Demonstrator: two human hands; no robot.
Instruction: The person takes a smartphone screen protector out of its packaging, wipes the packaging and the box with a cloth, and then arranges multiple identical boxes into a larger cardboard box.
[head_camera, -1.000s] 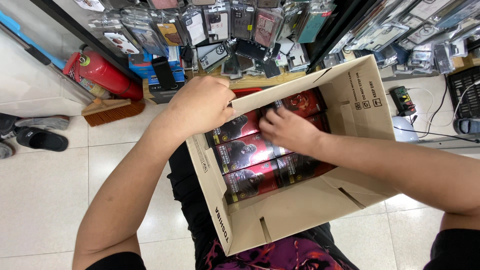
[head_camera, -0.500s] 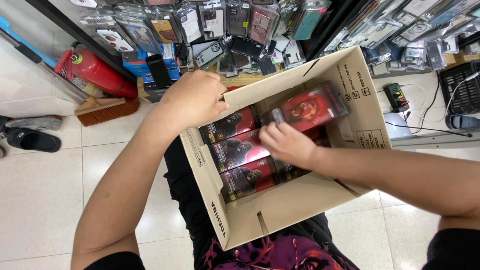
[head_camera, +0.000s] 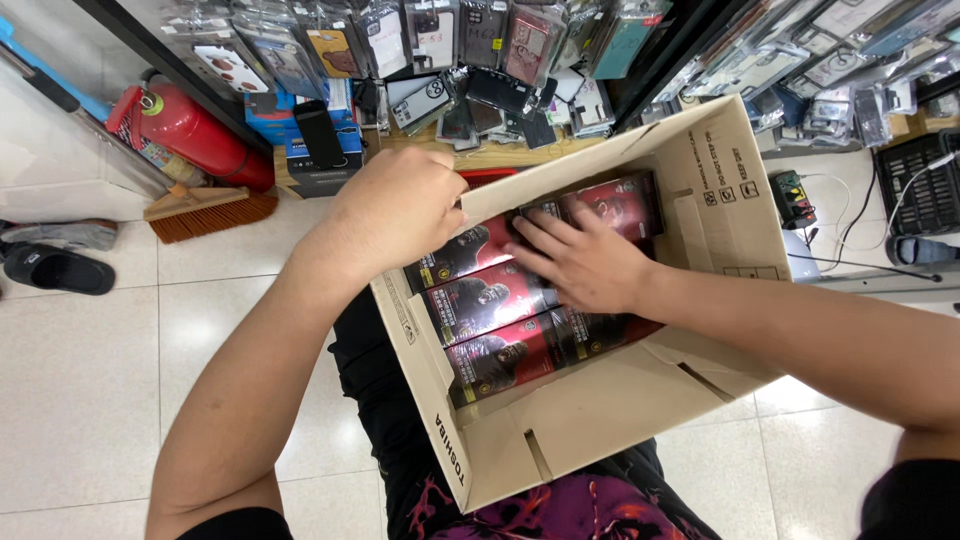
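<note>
Left hand (head_camera: 395, 215): fingers curled over the far-left corner of the box (head_camera: 640, 420), closed on the flap (head_camera: 520, 192) there; fingertips hidden behind the cardboard edge.

Right hand (head_camera: 585, 265): inside the box, palm down, fingers (head_camera: 535, 235) spread and loose, lying flat on the packs (head_camera: 490, 300). Not clamped round any of them; fingertips touch the top pack near the far wall.

Box: brown cardboard, open top, flaps up, resting on the person's lap, tilted toward the camera. Near wall just below the right wrist.

Packs: red-and-black flat retail packs, stacked in rows inside the box. Three lie to the left of the right fingers, side by side; one more, a red pack (head_camera: 620, 205), sits just beyond the fingertips against the far wall. Others lie under the palm, partly hidden.

Beyond the left fingers: a wooden shelf (head_camera: 500, 155) with dark small boxes, and above it a rack of phone cases (head_camera: 440, 40) in clear packets.

Left of the left fingers, well apart: a red extinguisher (head_camera: 185, 130) leaning at the wall, a broom head (head_camera: 205, 212) on the floor (head_camera: 90, 380) beside it, a black slipper (head_camera: 58, 270) further out.

Right of the right fingers, past the box wall: a power strip (head_camera: 795, 198) with cables, a black basket (head_camera: 920, 190).

Floor: pale tiles.
</note>
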